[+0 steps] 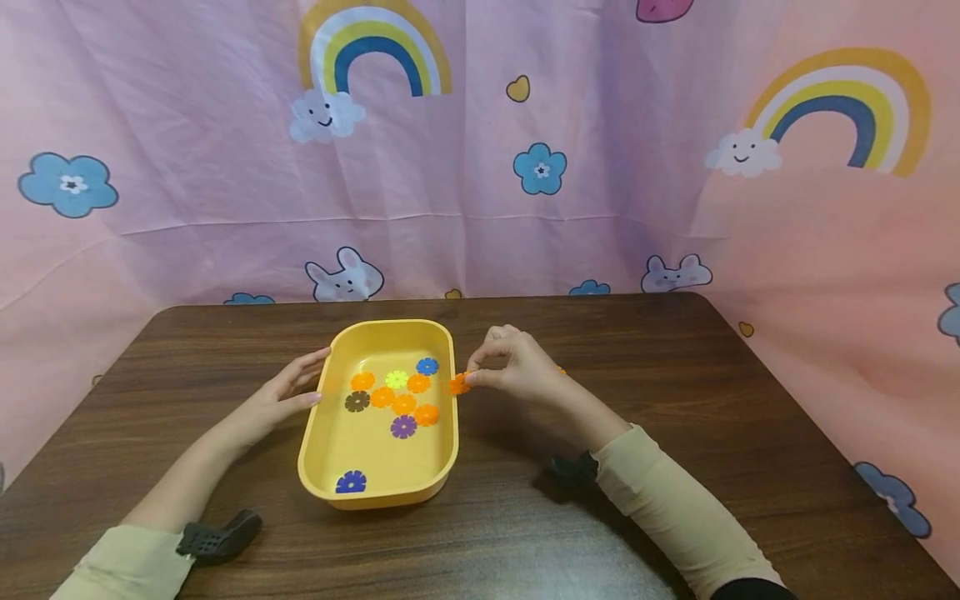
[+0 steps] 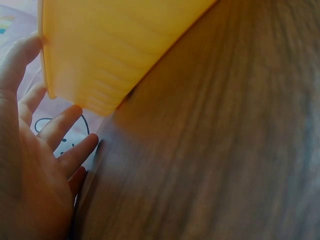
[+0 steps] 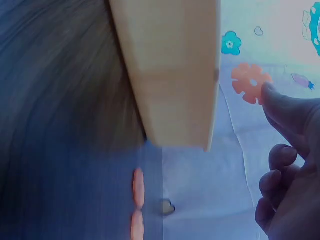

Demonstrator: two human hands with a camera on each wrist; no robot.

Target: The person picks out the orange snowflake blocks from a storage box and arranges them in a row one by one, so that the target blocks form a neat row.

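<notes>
A pink and lilac fabric backdrop printed with rainbows, clouds, rabbits and blue flowers (image 1: 600, 217) hangs behind a dark brown wood-grain table (image 1: 525, 533). On the table stands a yellow oblong plastic tray with rounded corners (image 1: 348, 442). Pale yellow-green fabric sleeves (image 1: 675, 508) cover both forearms.

The left hand (image 1: 285, 396) is opened out, its fingers spread and nearly straight, with thumb and fingertips touching the tray's left side at the rim. The right hand (image 1: 517, 362) pinches one orange flower-shaped plastic disc (image 3: 242, 80) between thumb and index finger, its other fingers curled in; the disc is held just above the tray's right rim, apart from it.

Inside the tray lie ten more notched discs: five orange discs (image 1: 404, 405), a blue disc (image 1: 427, 366), a yellow-green disc (image 1: 397, 379), a brown disc (image 1: 357, 401) and a purple disc (image 1: 403, 427) clustered together, and a dark blue disc (image 1: 351, 482) near the front end. Two orange pieces (image 3: 138, 188) show on the table in the right wrist view.
</notes>
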